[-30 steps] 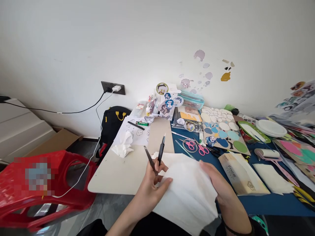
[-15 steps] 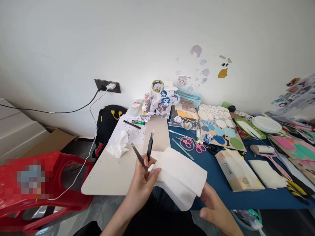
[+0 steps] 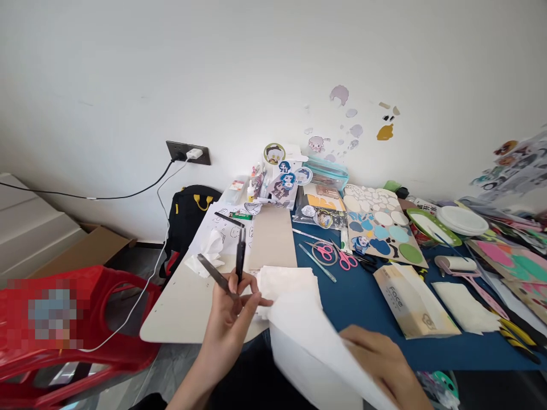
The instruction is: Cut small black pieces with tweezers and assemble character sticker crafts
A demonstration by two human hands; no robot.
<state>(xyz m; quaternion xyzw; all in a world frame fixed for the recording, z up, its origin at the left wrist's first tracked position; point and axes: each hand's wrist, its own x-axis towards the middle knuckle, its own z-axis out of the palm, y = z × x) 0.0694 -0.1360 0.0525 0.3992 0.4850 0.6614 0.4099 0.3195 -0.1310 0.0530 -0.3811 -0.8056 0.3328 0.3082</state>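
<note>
My left hand (image 3: 233, 319) is closed around a slim black pen-like tool (image 3: 240, 250) and a flat dark tool (image 3: 213, 273), both pointing up and away from me. Its fingertips also meet the edge of white tissue. A large white tissue sheet (image 3: 314, 353) hangs in front of my lap, slanting toward the lower right. My right hand (image 3: 376, 359) grips that sheet's right side, its fingers partly hidden and slightly blurred. Beneath and behind the sheet, more folded white tissue (image 3: 294, 280) lies at the table edge.
Crumpled tissue (image 3: 209, 250) sits on the white board at left. Pink scissors (image 3: 347, 260), a tissue pack (image 3: 412, 302), a lint roller (image 3: 457, 263) and a sticker-covered sheet (image 3: 382, 219) are on the blue surface. A red stool (image 3: 106, 279) stands left of the table.
My right hand has moved down and right, pulling one tissue sheet open and away from the folded tissue. My left hand, with the dark tools, has shifted left and slightly down.
</note>
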